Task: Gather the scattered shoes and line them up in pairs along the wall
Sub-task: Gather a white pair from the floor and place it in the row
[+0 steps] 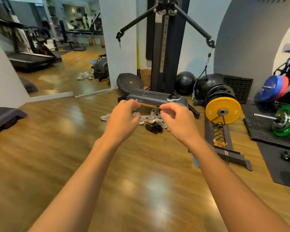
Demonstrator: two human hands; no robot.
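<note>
Left hand [122, 119]: raised, fingers loosely curled, empty;
Right hand [177, 121]: likewise, empty;
Shoes [149, 120]: scattered far, before step platform [151, 97];
Black shoe [174, 97]: on platform

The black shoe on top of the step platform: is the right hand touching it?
Apart. The head view shows the black shoe resting on the step platform, with a strip of platform visible between it and the right hand, which hangs lower in the picture, empty.
</note>
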